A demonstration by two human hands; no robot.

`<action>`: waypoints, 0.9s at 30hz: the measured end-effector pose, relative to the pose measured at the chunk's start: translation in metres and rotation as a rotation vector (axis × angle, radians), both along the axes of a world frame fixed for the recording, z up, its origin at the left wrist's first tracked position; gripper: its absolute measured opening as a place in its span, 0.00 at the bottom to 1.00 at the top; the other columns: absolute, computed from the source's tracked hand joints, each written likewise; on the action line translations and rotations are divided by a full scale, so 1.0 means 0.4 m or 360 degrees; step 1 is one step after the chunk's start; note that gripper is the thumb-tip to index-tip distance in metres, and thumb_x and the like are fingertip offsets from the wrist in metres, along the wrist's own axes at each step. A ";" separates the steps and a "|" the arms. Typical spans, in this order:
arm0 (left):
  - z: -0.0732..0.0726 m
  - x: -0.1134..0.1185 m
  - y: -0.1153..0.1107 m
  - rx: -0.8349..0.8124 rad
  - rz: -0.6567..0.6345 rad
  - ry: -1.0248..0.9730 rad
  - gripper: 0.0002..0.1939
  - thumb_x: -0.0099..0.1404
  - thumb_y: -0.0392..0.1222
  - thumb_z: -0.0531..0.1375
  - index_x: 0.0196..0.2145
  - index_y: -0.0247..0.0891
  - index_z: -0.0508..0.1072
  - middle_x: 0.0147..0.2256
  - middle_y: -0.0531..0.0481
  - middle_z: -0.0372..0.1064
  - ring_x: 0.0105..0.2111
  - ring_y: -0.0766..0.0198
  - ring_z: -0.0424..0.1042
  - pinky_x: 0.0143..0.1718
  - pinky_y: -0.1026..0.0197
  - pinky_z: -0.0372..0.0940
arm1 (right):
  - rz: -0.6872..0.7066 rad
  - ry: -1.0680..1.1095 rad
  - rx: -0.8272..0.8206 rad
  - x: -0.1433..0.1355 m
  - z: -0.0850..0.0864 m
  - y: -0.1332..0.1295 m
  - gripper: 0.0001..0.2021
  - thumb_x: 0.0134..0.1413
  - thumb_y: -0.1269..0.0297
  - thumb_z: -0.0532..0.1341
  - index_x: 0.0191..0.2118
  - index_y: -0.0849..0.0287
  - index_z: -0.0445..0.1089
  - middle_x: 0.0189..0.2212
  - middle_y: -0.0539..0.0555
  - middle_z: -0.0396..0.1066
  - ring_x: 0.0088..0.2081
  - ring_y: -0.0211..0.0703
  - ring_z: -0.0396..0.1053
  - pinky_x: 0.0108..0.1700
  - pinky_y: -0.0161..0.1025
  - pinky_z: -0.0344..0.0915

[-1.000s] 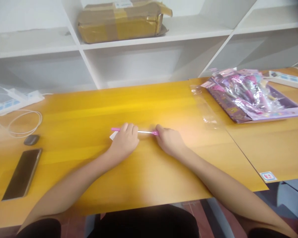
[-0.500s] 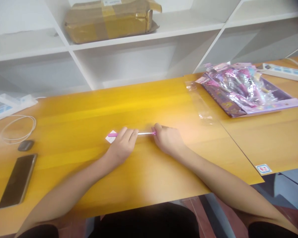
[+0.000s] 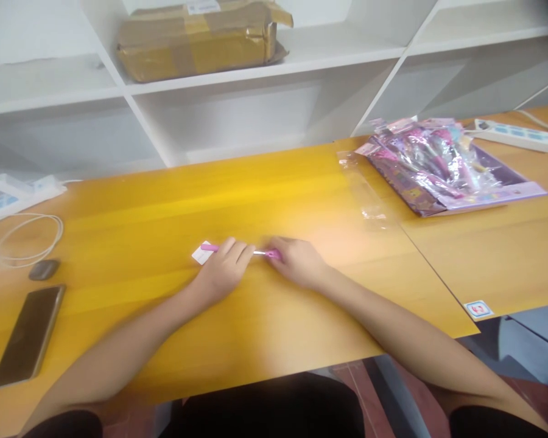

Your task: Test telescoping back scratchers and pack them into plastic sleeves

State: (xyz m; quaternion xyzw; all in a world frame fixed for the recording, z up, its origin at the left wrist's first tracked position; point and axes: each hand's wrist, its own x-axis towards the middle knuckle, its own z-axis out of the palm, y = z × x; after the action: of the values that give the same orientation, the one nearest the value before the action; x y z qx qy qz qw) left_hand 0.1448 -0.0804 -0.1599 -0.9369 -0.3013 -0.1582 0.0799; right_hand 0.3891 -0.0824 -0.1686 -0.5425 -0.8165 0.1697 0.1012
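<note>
A thin pen-like stick, pink at both ends with a short whitish length between my hands, lies level over the wooden table (image 3: 155, 231). My left hand (image 3: 226, 267) is closed round its pink barrel (image 3: 209, 247), whose end sticks out to the left. My right hand (image 3: 299, 261) grips the pink piece (image 3: 272, 254) at the stick's right end, fingers curled. Under the barrel's left end is a small white square card (image 3: 201, 253). The hands are a small gap apart.
A purple tray (image 3: 488, 201) heaped with shiny plastic packets (image 3: 433, 158) stands back right, near a power strip (image 3: 520, 135). Clear film (image 3: 363, 194) lies beside it. At left are a phone (image 3: 27, 334), a dark small object (image 3: 44, 269) and a cable. A taped carton (image 3: 196, 42) sits on the shelf.
My right hand has moved left toward my left hand, so less of the whitish length shows between them. More of the right-hand pink piece is visible.
</note>
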 end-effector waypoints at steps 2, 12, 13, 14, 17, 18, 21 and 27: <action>-0.008 -0.005 0.009 0.0008 -0.0044 -0.0043 0.11 0.74 0.29 0.53 0.48 0.35 0.73 0.38 0.41 0.73 0.37 0.52 0.68 0.41 0.50 0.64 | 0.0208 0.0147 0.0079 0.006 -0.016 0.000 0.07 0.74 0.61 0.60 0.45 0.58 0.72 0.39 0.53 0.77 0.34 0.41 0.70 0.36 0.35 0.53; -0.009 -0.014 0.023 0.0101 0.0018 -0.0242 0.11 0.67 0.27 0.56 0.42 0.37 0.75 0.34 0.47 0.74 0.37 0.55 0.68 0.37 0.55 0.64 | 0.0441 0.0284 0.0394 0.009 -0.029 0.002 0.18 0.80 0.54 0.53 0.42 0.59 0.73 0.34 0.53 0.76 0.31 0.40 0.68 0.36 0.36 0.55; -0.010 -0.015 0.023 0.0103 0.0014 -0.0245 0.11 0.67 0.27 0.56 0.42 0.37 0.75 0.34 0.47 0.74 0.37 0.55 0.68 0.37 0.56 0.64 | 0.0456 0.0283 0.0410 0.007 -0.030 0.002 0.18 0.80 0.54 0.53 0.42 0.59 0.73 0.34 0.53 0.75 0.31 0.41 0.68 0.36 0.36 0.55; -0.011 -0.016 0.022 0.0108 0.0007 -0.0247 0.11 0.66 0.27 0.56 0.42 0.37 0.75 0.34 0.47 0.74 0.37 0.55 0.69 0.37 0.56 0.64 | 0.0471 0.0293 0.0432 0.006 -0.030 0.002 0.18 0.80 0.54 0.53 0.42 0.59 0.73 0.33 0.54 0.75 0.31 0.41 0.68 0.36 0.37 0.55; -0.013 -0.016 0.022 0.0124 0.0007 -0.0246 0.11 0.66 0.27 0.56 0.42 0.36 0.75 0.34 0.47 0.74 0.36 0.55 0.69 0.37 0.56 0.64 | 0.0501 0.0333 0.0489 0.002 -0.033 0.002 0.18 0.80 0.55 0.52 0.41 0.59 0.73 0.32 0.54 0.74 0.31 0.41 0.67 0.37 0.37 0.56; -0.014 -0.016 0.022 0.0128 0.0016 -0.0241 0.11 0.66 0.27 0.56 0.41 0.37 0.75 0.33 0.47 0.74 0.36 0.55 0.69 0.36 0.56 0.63 | 0.0500 0.0337 0.0495 0.002 -0.034 0.003 0.18 0.80 0.55 0.53 0.41 0.59 0.73 0.32 0.54 0.74 0.31 0.42 0.67 0.37 0.37 0.56; -0.015 -0.015 0.022 0.0163 0.0051 -0.0211 0.11 0.66 0.27 0.57 0.41 0.37 0.75 0.33 0.48 0.74 0.36 0.56 0.69 0.36 0.56 0.63 | 0.0477 0.0336 0.0469 0.002 -0.038 0.004 0.17 0.80 0.56 0.52 0.42 0.59 0.73 0.32 0.54 0.75 0.31 0.42 0.68 0.37 0.37 0.57; 0.005 -0.012 0.012 0.0327 0.0152 -0.0054 0.07 0.69 0.30 0.59 0.39 0.38 0.76 0.35 0.45 0.74 0.38 0.53 0.69 0.37 0.53 0.62 | 0.0437 0.0351 0.0473 0.001 -0.036 0.002 0.19 0.81 0.55 0.51 0.45 0.60 0.74 0.33 0.55 0.77 0.32 0.43 0.70 0.38 0.38 0.59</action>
State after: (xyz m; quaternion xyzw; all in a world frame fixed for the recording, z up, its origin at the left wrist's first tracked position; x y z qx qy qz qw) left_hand 0.1402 -0.0756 -0.1580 -0.9055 -0.3292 -0.2001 0.1779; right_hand 0.3893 -0.0816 -0.1829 -0.3836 -0.8826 0.1180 0.2447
